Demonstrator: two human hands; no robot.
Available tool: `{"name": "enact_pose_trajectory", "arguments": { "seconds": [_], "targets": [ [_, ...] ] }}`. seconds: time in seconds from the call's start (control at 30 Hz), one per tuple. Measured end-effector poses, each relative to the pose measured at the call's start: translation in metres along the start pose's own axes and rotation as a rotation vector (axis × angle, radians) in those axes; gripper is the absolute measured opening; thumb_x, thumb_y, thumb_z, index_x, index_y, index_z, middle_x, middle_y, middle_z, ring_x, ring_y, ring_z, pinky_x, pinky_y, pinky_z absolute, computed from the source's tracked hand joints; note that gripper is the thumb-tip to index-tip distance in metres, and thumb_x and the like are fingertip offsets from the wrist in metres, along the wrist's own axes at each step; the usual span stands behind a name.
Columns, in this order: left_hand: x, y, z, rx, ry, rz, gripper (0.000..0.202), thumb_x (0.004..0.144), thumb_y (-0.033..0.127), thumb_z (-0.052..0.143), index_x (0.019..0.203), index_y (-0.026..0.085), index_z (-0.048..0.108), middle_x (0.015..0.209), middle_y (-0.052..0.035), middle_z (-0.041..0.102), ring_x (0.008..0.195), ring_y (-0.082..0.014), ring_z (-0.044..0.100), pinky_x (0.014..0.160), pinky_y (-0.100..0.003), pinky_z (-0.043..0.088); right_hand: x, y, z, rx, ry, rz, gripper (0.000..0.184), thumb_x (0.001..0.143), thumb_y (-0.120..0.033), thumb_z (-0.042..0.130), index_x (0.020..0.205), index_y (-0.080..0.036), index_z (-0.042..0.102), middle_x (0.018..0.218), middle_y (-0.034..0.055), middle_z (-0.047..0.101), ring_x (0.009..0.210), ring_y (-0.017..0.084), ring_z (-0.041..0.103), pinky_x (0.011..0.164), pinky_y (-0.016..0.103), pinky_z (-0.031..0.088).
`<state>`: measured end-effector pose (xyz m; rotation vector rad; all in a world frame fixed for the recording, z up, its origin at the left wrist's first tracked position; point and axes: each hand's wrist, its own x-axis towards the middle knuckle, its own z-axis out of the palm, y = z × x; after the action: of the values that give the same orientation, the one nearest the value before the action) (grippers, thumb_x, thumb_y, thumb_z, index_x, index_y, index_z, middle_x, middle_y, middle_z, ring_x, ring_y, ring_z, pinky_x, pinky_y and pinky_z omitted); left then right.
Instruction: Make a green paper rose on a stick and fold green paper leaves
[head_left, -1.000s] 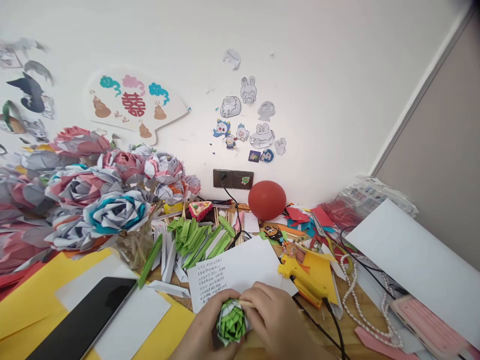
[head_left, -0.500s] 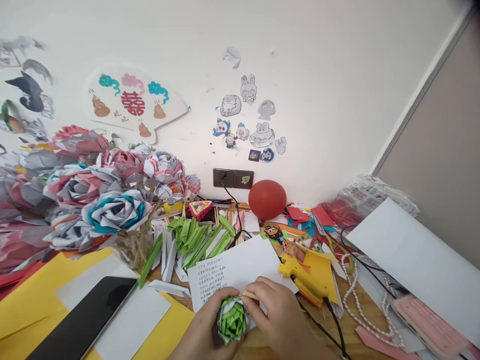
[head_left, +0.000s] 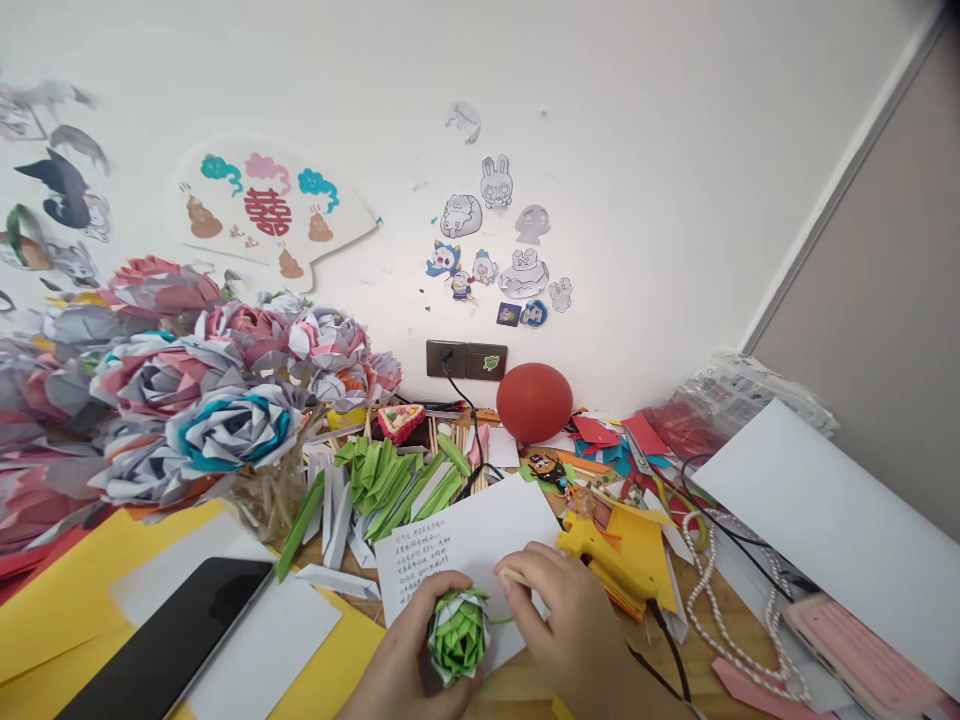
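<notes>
My left hand [head_left: 405, 648] is wrapped round a folded paper flower [head_left: 457, 638] with layered green and white petals, its open top facing me. To its right, my right hand [head_left: 564, 612] is closed in a pinch on a thin pale wooden stick [head_left: 513, 575], most of which the fingers hide. A narrow green strip [head_left: 501, 621] stretches from the flower's side toward the right hand; its far end is not clear. Below both hands lies a white sheet with handwriting [head_left: 487, 520]. Behind it are many folded green paper pieces [head_left: 382, 475].
Large paper flowers [head_left: 232, 425] crowd the left, with a black phone [head_left: 169, 640] before them. A yellow glue gun [head_left: 611, 560] with its cord lies right of my hands. Farther right are a pearl strand [head_left: 701, 600] and a pink device [head_left: 862, 650]. A red balloon [head_left: 534, 402] rests by the wall.
My right hand has moved a little right, away from the flower, leaving a gap where the green strip shows. The left hand and flower have shifted slightly left.
</notes>
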<state>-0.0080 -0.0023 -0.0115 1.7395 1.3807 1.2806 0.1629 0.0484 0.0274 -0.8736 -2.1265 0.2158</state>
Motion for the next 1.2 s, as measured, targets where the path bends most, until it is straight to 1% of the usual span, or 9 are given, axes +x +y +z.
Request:
{"name": "enact_pose_trajectory", "arguments": {
  "seconds": [0.17, 0.27, 0.37, 0.47, 0.67, 0.83, 0.9, 1.07, 1.2],
  "targets": [
    [0.0, -0.001, 0.003, -0.117, 0.076, -0.101, 0.059, 0.06, 0.01, 0.058, 0.117, 0.022, 0.051, 0.114, -0.004, 0.062, 0.112, -0.0218, 0.055, 0.098, -0.029, 0.041, 0.0, 0.002, 0.004, 0.097, -0.19, 0.212, 0.018, 0.081, -0.018, 0.048, 0.064, -0.019, 0.054, 0.061, -0.0019, 0.054, 0.058, 0.013, 0.049, 0.053, 0.022, 0.03],
    [0.001, -0.001, 0.006, -0.23, 0.113, -0.145, 0.061, 0.061, 0.014, 0.061, 0.12, 0.022, 0.049, 0.121, -0.0063, 0.059, 0.118, -0.0234, 0.051, 0.098, -0.029, 0.041, 0.001, 0.001, 0.005, 0.184, -0.288, 0.378, 0.015, 0.08, -0.021, 0.048, 0.07, -0.019, 0.059, 0.065, -0.0008, 0.058, 0.061, 0.013, 0.05, 0.054, 0.022, 0.031],
    [0.003, -0.002, 0.005, -0.22, 0.112, -0.16, 0.051, 0.063, 0.018, 0.064, 0.113, 0.021, 0.051, 0.104, -0.0059, 0.064, 0.097, -0.0227, 0.061, 0.083, -0.028, 0.049, 0.003, 0.001, 0.004, 0.299, -0.318, 0.541, 0.013, 0.077, -0.024, 0.05, 0.079, -0.018, 0.062, 0.072, 0.0014, 0.061, 0.067, 0.016, 0.053, 0.058, 0.023, 0.035],
    [0.004, -0.003, 0.0, -0.114, 0.08, -0.141, 0.044, 0.063, 0.018, 0.066, 0.104, 0.021, 0.05, 0.085, -0.0025, 0.064, 0.077, -0.0213, 0.063, 0.068, -0.027, 0.051, 0.005, 0.001, 0.005, 0.457, -0.356, 0.626, 0.012, 0.073, -0.026, 0.05, 0.075, -0.017, 0.058, 0.071, 0.0027, 0.06, 0.07, 0.018, 0.055, 0.062, 0.026, 0.038],
    [0.002, 0.001, 0.002, -0.121, 0.07, -0.077, 0.039, 0.06, 0.012, 0.062, 0.096, 0.022, 0.052, 0.089, -0.0016, 0.064, 0.085, -0.0218, 0.062, 0.071, -0.026, 0.05, 0.007, -0.003, 0.007, 0.62, -0.327, 0.648, 0.014, 0.067, -0.031, 0.048, 0.068, -0.017, 0.051, 0.068, 0.0022, 0.054, 0.069, 0.019, 0.052, 0.065, 0.029, 0.04],
    [0.0, -0.003, 0.006, -0.2, 0.026, -0.095, 0.061, 0.054, 0.006, 0.06, 0.113, 0.023, 0.05, 0.107, -0.0037, 0.064, 0.1, -0.0221, 0.061, 0.083, -0.024, 0.048, 0.008, -0.002, 0.006, 0.65, -0.305, 0.66, 0.015, 0.067, -0.033, 0.048, 0.068, -0.018, 0.05, 0.067, 0.0014, 0.054, 0.067, 0.018, 0.051, 0.063, 0.028, 0.04],
    [0.0, -0.005, 0.004, -0.182, 0.012, -0.077, 0.061, 0.057, 0.006, 0.062, 0.115, 0.022, 0.05, 0.111, -0.0054, 0.063, 0.104, -0.023, 0.06, 0.087, -0.025, 0.047, 0.008, 0.0, 0.005, 0.638, -0.307, 0.648, 0.014, 0.069, -0.032, 0.048, 0.07, -0.018, 0.05, 0.067, 0.0005, 0.053, 0.067, 0.017, 0.051, 0.062, 0.027, 0.041],
    [0.003, -0.011, 0.001, -0.139, -0.011, -0.089, 0.054, 0.064, 0.011, 0.065, 0.114, 0.021, 0.05, 0.111, -0.0075, 0.063, 0.104, -0.0234, 0.06, 0.086, -0.025, 0.048, 0.007, 0.007, 0.002, 0.347, -0.274, 0.656, 0.027, 0.077, -0.026, 0.046, 0.101, -0.016, 0.056, 0.088, 0.0048, 0.059, 0.076, 0.019, 0.055, 0.07, 0.03, 0.044],
    [0.005, -0.014, 0.005, -0.253, 0.084, -0.126, 0.054, 0.067, 0.022, 0.068, 0.117, 0.021, 0.05, 0.114, -0.0075, 0.062, 0.107, -0.0223, 0.058, 0.091, -0.024, 0.045, 0.009, 0.007, -0.004, 0.177, -0.322, 0.56, 0.041, 0.076, -0.009, 0.044, 0.115, -0.015, 0.054, 0.106, 0.0089, 0.06, 0.092, 0.02, 0.058, 0.084, 0.03, 0.046]
  ]
}}
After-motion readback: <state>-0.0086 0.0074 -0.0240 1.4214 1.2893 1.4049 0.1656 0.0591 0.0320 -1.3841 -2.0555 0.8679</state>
